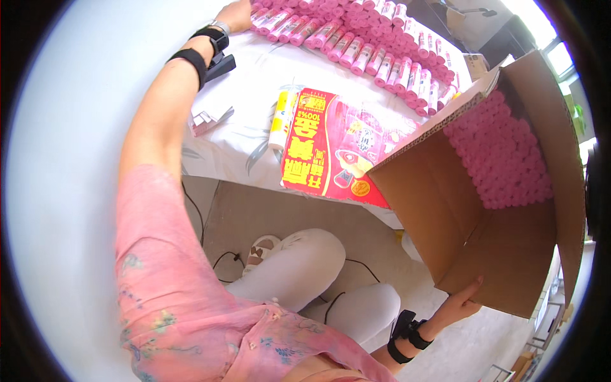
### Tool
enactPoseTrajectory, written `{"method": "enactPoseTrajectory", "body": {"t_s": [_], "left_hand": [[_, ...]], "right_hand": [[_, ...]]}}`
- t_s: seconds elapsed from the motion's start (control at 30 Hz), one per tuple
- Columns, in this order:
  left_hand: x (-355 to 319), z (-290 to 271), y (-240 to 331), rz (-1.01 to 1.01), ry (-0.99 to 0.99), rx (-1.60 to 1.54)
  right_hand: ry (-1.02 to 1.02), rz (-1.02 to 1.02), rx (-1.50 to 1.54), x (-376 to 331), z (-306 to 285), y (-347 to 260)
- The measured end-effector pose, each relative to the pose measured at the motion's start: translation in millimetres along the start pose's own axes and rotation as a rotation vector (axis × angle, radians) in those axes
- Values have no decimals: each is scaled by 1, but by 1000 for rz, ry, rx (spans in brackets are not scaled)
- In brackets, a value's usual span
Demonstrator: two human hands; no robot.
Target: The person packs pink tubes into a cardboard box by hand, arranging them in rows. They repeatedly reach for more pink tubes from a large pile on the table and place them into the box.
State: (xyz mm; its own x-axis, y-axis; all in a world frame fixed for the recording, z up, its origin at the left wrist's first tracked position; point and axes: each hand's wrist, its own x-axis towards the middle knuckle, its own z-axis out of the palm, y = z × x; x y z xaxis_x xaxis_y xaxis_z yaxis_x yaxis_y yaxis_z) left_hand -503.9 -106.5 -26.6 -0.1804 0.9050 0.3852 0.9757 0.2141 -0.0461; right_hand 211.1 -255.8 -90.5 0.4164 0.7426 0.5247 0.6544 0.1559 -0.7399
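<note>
My left hand (236, 16) reaches to the far left end of a long stack of pink rolls (328, 35) with pale printed bands. It touches or nearly touches the end rolls, and its fingers are mostly hidden at the top of the picture. On the right, my right hand (464, 304) grips the lower edge of an open cardboard box (439, 184), thumb on the inner face. The box is tilted, its opening toward me. Pink rolls (506, 153) are packed tightly, ends outward, in its far part; bare cardboard shows nearer.
A red and yellow printed sheet (331, 143) lies at the front edge of the white-covered table (248, 89). Beside it is a yellow and white tube (280, 120). Small white packets (209, 120) lie near my left forearm. Dark cables (202, 223) run below the table.
</note>
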Motion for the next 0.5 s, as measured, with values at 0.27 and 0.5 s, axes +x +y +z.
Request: {"method": "enactPoseTrajectory", "body": {"t_s": [0.27,0.5], "left_hand": [[25,60,-32,-364,-249,203],[48,69,-28,-492,-314,156]], "right_hand": [[-27,62,-76,3,-5,28],[100,-200,-24,3,8,12]]}}
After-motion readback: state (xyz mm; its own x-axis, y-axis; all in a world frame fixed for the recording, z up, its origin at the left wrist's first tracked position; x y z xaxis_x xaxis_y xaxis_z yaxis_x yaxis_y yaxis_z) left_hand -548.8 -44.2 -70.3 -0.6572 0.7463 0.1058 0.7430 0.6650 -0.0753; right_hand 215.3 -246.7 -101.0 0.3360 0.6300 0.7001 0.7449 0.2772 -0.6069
